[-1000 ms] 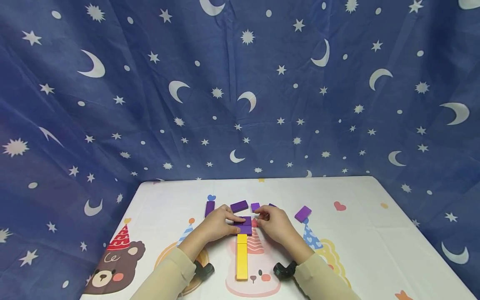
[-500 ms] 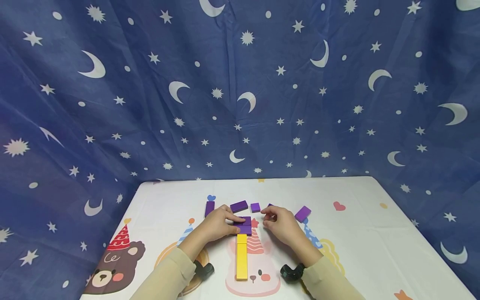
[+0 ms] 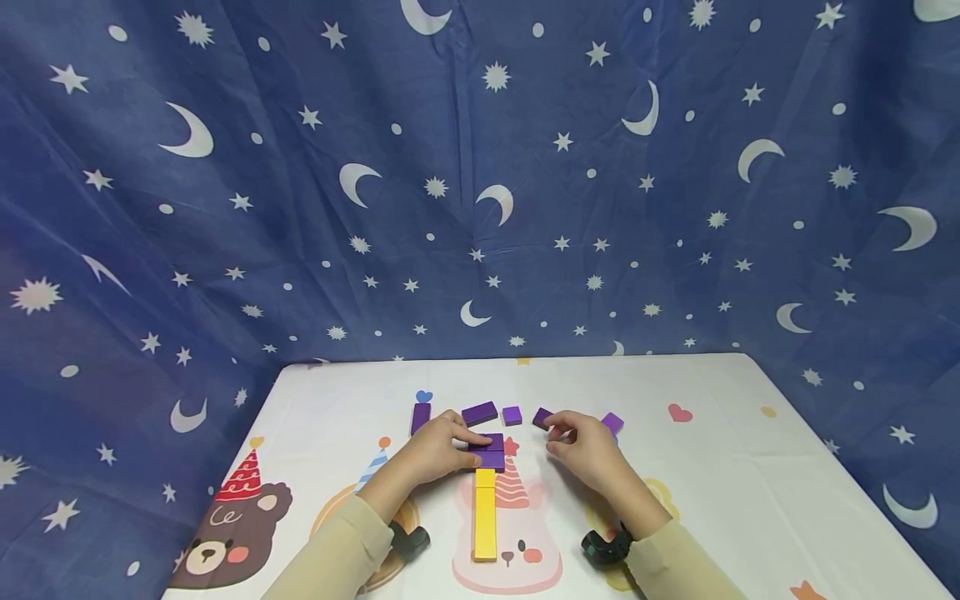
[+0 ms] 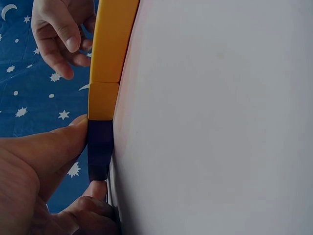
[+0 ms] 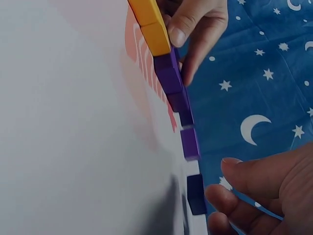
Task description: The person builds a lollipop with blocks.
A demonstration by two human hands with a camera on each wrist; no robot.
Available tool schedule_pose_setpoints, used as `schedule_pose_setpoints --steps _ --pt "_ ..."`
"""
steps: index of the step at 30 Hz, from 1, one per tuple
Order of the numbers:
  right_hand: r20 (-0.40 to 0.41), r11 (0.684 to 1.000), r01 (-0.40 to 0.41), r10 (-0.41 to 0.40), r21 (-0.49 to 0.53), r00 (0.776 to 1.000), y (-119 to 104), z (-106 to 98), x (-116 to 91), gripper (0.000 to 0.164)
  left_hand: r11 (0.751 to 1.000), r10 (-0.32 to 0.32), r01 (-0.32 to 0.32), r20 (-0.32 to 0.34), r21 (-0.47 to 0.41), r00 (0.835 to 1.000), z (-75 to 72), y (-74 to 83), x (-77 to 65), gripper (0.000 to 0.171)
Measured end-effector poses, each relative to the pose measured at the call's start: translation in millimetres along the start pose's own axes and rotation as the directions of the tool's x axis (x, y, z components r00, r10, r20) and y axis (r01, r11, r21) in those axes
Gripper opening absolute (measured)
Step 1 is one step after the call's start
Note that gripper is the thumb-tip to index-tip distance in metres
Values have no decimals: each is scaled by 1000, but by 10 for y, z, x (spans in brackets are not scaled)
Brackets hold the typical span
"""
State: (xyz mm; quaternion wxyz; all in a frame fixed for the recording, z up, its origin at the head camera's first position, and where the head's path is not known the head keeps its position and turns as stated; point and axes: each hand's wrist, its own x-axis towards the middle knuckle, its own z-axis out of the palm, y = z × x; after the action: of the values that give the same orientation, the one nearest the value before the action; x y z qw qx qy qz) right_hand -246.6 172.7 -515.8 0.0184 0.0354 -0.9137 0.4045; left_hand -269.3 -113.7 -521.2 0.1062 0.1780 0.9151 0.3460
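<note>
My left hand (image 3: 435,446) rests on a small cluster of purple blocks (image 3: 491,458) in the head view. The thumb and curled fingers hold these blocks; in the left wrist view a fingertip touches the end of a dark purple block (image 4: 99,147). Joined to the cluster's near side is a line of yellow blocks (image 3: 485,521), one short and one long. My right hand (image 3: 583,448) hovers beside a loose dark purple block (image 3: 542,418), thumb and forefinger apart. In the right wrist view that dark block (image 5: 196,194) sits close to the fingertips, with nothing gripped.
Along the back lie an upright-pointing purple block (image 3: 421,418), a longer purple block (image 3: 480,413) and a small purple cube-like block (image 3: 512,416). Another purple block (image 3: 612,423) is partly behind the right hand. A blue star-patterned curtain (image 3: 480,275) hangs behind the white printed tablecloth (image 3: 735,483).
My right hand has moved right, away from the purple cluster, to the loose dark purple block, uncovering the small purple block. The left hand stays on the cluster.
</note>
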Motion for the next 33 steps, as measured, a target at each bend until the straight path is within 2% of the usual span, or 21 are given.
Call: schedule_pose_setpoints --steps 17,25,33 --pt "-46 996 -35 32 -81 998 169 -272 -86 43 1000 6 -6 2 -9 1000 -4 -10 -6 32" --pt "-73 996 -42 37 -73 997 261 -391 -108 46 1000 9 -9 -3 2 1000 6 -19 8 33" --pt "-87 992 -57 47 -116 995 360 -498 -144 48 1000 6 -6 -6 -4 1000 5 -13 -1 32"
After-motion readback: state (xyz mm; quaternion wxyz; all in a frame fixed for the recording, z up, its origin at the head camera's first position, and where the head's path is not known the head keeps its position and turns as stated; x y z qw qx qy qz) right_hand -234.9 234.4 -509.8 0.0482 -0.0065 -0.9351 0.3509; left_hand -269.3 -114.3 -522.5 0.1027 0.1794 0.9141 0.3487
